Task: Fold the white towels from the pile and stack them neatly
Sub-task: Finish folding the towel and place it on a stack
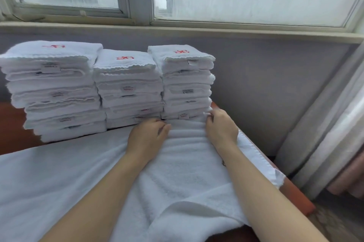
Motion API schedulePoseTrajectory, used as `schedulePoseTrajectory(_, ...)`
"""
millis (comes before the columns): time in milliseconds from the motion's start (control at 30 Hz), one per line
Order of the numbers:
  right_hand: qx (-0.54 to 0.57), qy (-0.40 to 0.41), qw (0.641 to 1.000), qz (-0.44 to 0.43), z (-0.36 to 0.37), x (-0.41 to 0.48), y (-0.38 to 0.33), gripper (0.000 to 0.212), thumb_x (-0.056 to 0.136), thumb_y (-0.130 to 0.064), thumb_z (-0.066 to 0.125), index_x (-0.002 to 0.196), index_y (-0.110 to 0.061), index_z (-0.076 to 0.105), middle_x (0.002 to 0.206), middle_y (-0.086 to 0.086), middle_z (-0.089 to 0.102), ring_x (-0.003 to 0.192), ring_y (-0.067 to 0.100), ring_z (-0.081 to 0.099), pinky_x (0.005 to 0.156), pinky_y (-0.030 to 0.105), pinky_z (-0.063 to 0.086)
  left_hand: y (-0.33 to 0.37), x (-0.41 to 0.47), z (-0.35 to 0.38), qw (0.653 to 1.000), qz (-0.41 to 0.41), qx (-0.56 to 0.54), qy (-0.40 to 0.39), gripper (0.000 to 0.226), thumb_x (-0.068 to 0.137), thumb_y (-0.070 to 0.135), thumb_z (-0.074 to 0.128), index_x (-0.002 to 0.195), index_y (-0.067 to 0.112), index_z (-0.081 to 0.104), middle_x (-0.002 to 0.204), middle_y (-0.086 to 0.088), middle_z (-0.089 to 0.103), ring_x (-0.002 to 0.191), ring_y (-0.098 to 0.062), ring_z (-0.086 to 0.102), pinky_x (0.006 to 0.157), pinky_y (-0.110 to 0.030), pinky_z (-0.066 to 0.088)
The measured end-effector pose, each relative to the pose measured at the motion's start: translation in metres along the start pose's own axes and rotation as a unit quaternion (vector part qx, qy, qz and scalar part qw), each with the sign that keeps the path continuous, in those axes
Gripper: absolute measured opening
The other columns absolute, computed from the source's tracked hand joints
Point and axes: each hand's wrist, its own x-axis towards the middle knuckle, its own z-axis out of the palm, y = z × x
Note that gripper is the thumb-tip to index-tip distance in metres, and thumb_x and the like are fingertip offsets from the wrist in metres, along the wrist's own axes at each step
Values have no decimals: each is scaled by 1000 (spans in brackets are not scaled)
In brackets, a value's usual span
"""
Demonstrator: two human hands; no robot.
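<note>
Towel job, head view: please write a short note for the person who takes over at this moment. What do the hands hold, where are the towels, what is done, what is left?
Left hand: fingers curled on the far edge of the open towel.
Right hand: pinches the same edge, close to the right stack.
Towels: left stack, middle stack and right stack stand side by side at the back of the table, under the window.
Done: these three folded stacks.
Left: fold the open towel, which lies spread and wrinkled, and add it to a stack. No unfolded pile shows here.
</note>
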Motion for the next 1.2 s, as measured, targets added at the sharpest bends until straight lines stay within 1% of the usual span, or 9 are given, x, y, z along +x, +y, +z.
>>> schedulePoseTrajectory(100, 45, 28, 999, 4, 2, 1, 1, 25, 97, -24, 40, 98, -20, 65, 99, -5, 62, 80, 18, 49, 66, 32, 38, 1, 4, 1, 999, -19, 3, 30, 27, 94, 39, 59, 83, 18, 72, 87, 5, 64, 83, -18, 57, 64, -31, 40)
schedulePoseTrajectory(167, 104, 45, 993, 21, 1, 1, 1, 22, 97, -24, 40, 96, -22, 62, 95, -9, 62, 81, 17, 52, 65, 31, 37, 1, 6, 2, 999, -12, 5, 50, 19, 89, 36, 67, 84, 18, 72, 92, 3, 64, 90, -20, 57, 68, -31, 42)
schedulePoseTrajectory(233, 191, 71, 978, 47, -1, 4, 0, 19, 96, -21, 39, 92, -22, 58, 92, -6, 63, 84, 19, 57, 65, 33, 40, 2, 6, 3, 999, 9, 1, 53, 17, 86, 32, 70, 97, 18, 71, 103, 1, 64, 99, -21, 56, 78, -35, 46)
schedulePoseTrajectory(300, 291, 115, 948, 65, -5, 6, -3, 17, 95, -17, 38, 91, -21, 53, 94, 1, 63, 87, 26, 61, 71, 36, 45, 3, 6, 2, 999, 21, 1, 51, 34, 84, 32, 72, 115, 19, 65, 115, -1, 63, 108, -24, 56, 88, -38, 45)
schedulePoseTrajectory(433, 406, 181, 894, 50, -14, 5, -7, 17, 94, -17, 36, 89, -25, 49, 96, 12, 61, 78, 28, 63, 73, 45, 52, 4, 5, 4, 995, 1, 61, 76, 55, 83, 42, 71, 132, 22, 56, 122, 0, 61, 115, -26, 53, 99, -38, 34)
schedulePoseTrajectory(600, 459, 148, 871, 90, -24, 5, -5, 24, 99, -8, 35, 87, -25, 49, 110, 22, 58, 80, 22, 63, 52, 34, 55, 9, -2, -10, 987, 44, 75, 134, 23, 89, 28, 69, 103, 10, 67, 93, -10, 66, 88, -34, 62, 74, -42, 44)
schedulePoseTrajectory(700, 484, 116, 864, 80, -41, 12, -8, 26, 100, -8, 37, 86, -25, 49, 108, 19, 57, 78, 15, 61, 52, 25, 53, 12, 0, -30, 979, 72, 80, 173, 20, 90, 26, 70, 96, 8, 66, 85, -11, 64, 75, -36, 63, 59, -41, 47)
schedulePoseTrajectory(867, 534, 69, 837, 97, -73, 15, -14, 22, 101, -10, 38, 87, -21, 51, 82, -1, 56, 78, 15, 60, 69, 33, 57, 27, -2, -61, 963, 110, 91, 230, 19, 87, 29, 73, 92, 12, 67, 86, -6, 67, 67, -35, 64, 55, -35, 45)
schedulePoseTrajectory(1200, 493, 19, 857, 150, -102, -17, 23, 24, 92, -5, 35, 84, -16, 56, 82, 4, 57, 71, 16, 59, 63, 31, 55, 61, -64, -52, 967, 164, 91, 174, 20, 75, 29, 84, 78, 17, 68, 73, 1, 64, 56, -28, 64, 46, -30, 43)
